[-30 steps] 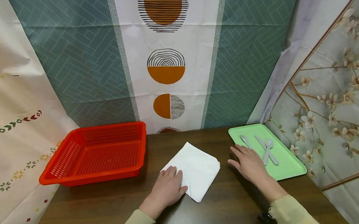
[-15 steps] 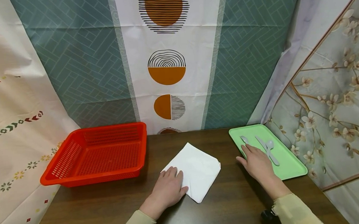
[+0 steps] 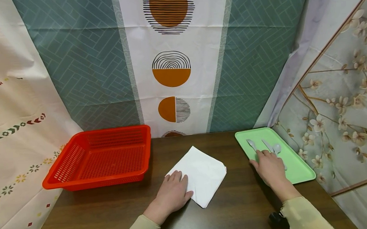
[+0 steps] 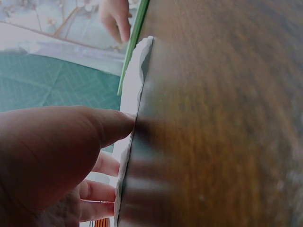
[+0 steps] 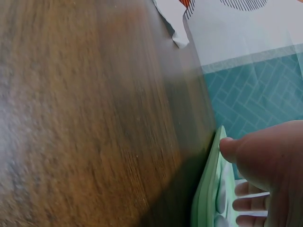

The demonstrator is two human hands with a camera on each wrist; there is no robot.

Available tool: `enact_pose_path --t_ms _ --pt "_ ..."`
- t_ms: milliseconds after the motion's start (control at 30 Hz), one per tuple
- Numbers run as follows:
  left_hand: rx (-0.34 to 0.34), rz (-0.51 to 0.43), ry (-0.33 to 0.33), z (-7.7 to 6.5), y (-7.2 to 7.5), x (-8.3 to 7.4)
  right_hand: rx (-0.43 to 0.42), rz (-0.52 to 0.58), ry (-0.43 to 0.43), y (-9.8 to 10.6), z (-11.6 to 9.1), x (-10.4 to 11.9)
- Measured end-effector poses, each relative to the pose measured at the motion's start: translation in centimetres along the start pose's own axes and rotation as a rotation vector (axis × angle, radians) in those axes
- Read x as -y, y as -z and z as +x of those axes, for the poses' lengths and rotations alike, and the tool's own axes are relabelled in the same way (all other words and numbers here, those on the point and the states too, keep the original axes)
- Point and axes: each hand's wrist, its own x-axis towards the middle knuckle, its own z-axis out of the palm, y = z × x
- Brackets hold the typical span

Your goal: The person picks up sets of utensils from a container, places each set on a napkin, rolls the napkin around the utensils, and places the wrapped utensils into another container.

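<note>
A folded white paper sheet or napkin (image 3: 204, 171) lies on the dark wooden table. My left hand (image 3: 174, 191) rests on its near left corner, fingers fairly straight; in the left wrist view the thumb (image 4: 116, 125) touches the paper's edge. My right hand (image 3: 269, 168) hovers over the left side of a light green tray (image 3: 299, 169), with its thumb near the rim. On the tray lie a pale grey knife (image 3: 267, 145), a spoon (image 3: 277, 148) and another pale utensil (image 3: 251, 144), perhaps a fork. The right hand partly covers all three. Whether its fingertips touch them, I cannot tell.
A red perforated plastic basket (image 3: 114, 158) stands at the back left of the table. Patterned cloths hang behind the table (image 3: 230, 211) and on both sides, a teal and white one (image 3: 174, 36) at the back. Bare wood lies between paper and tray.
My right hand has moved right, from beside the tray's left edge to over the tray and its utensils. The left hand has stayed on the paper.
</note>
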Motion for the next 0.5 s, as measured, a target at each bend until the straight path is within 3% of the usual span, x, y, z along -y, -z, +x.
enact_pose_path --t_ms 500 --pt "-0.009 0.018 -0.002 -0.1 -0.1 0.0 0.026 0.007 -0.023 -0.4 0.4 -1.3"
